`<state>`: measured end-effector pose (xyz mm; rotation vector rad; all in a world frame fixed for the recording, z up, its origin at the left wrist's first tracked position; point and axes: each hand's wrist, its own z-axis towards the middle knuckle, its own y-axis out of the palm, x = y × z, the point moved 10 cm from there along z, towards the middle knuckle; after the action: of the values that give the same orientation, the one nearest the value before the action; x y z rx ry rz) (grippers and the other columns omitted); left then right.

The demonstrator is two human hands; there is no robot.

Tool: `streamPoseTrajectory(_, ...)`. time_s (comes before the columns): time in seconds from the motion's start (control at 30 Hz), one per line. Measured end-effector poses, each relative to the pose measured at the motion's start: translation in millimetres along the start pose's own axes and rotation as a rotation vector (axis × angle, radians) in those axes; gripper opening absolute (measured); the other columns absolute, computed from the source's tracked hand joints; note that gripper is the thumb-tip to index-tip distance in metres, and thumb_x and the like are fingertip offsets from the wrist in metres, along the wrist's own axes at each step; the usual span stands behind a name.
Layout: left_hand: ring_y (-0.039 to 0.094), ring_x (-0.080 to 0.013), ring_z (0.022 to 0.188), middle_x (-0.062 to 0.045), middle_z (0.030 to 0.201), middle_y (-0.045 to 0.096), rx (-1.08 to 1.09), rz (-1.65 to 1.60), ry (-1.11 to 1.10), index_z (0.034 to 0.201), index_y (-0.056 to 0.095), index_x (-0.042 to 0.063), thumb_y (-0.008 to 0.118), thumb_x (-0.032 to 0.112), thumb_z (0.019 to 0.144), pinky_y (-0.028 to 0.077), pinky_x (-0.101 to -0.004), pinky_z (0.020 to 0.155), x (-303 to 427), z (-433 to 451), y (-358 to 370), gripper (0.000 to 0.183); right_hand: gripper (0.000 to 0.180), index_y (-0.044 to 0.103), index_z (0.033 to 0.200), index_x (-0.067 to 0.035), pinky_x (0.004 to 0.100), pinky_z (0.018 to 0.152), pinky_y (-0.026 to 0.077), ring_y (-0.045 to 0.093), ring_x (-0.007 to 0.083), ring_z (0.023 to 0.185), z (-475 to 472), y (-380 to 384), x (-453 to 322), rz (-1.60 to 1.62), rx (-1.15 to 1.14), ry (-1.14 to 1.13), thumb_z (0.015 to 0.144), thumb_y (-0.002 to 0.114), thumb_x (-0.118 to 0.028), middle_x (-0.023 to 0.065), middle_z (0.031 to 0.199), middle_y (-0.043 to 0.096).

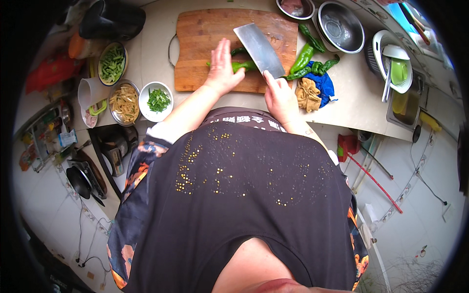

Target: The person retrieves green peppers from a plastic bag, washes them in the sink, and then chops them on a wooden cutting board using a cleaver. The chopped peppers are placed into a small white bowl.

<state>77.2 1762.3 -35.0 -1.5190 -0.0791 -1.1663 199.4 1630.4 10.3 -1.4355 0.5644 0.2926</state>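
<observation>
My left hand (222,69) lies with fingers stretched out over a green pepper (244,66) on the wooden cutting board (201,27). The pepper's pointed end shows left of the hand, and its thicker part extends right towards the blade. In my right hand (281,97) is the handle of a Chinese cleaver (259,49). Its broad blade slants up and left over the board, covering part of what lies beneath. A second, darker green pepper (239,51) shows between my left fingers and the blade. Whether the blade touches either pepper is hidden.
More green peppers (303,58) lie along the board's right edge, beside tan and blue cloths (308,94). Bowls of cut greens (159,99), pale strips (124,102) and chopped green pieces (112,64) stand left. A steel basin (341,27) is back right, near a sink (403,111).
</observation>
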Motion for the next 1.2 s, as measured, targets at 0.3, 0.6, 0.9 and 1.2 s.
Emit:
streamPoseTrajectory(0.3, 0.017, -0.0353, 0.148, -0.025, 0.158, 0.017, -0.599, 0.54, -0.009, 0.149, 0.028, -0.003, 0.073, 0.053, 0.078, 0.019, -0.0438, 0.121, 24, 38, 43, 0.101, 0.058, 0.036, 0.144, -0.003, 0.044, 0.064, 0.054, 0.064, 0.035, 0.072, -8, 49, 10, -0.048, -0.218, 0.051, 0.092, 0.055, -0.019, 0.0193, 0.088, 0.061)
streamPoseTrajectory(0.6, 0.021, -0.0367, 0.147, -0.027, 0.156, 0.021, -0.609, 0.518, -0.045, 0.148, 0.029, -0.004, 0.078, 0.042, 0.075, 0.028, -0.0431, 0.118, 21, 50, 52, 0.099, 0.065, 0.029, 0.149, -0.001, 0.0468, 0.058, 0.054, 0.065, 0.0352, 0.062, 3, 70, 20, -0.064, -0.294, 0.1, 0.095, 0.054, -0.029, 0.0195, 0.073, 0.064)
streamPoseTrajectory(0.9, 0.021, -0.0376, 0.146, -0.027, 0.156, 0.019, -0.696, 0.564, -0.036, 0.147, 0.027, -0.005, 0.079, 0.039, 0.074, 0.029, -0.0425, 0.118, 12, 59, 61, 0.1, 0.072, 0.024, 0.15, 0.001, 0.0475, 0.056, 0.053, 0.064, 0.0359, 0.06, 11, 78, 21, -0.064, -0.328, 0.146, 0.093, 0.057, -0.029, 0.0197, 0.072, 0.064)
streamPoseTrajectory(1.2, 0.028, -0.0345, 0.144, -0.023, 0.153, 0.031, -0.33, 0.271, 0.016, 0.143, 0.04, 0.001, 0.073, 0.037, 0.083, 0.029, -0.0465, 0.117, 5, 50, 0, 0.077, 0.068, 0.027, 0.149, -0.001, 0.0488, 0.064, 0.053, 0.066, 0.0394, 0.07, 12, 53, 21, -0.008, -0.298, 0.148, 0.094, 0.057, -0.028, 0.022, 0.079, 0.065)
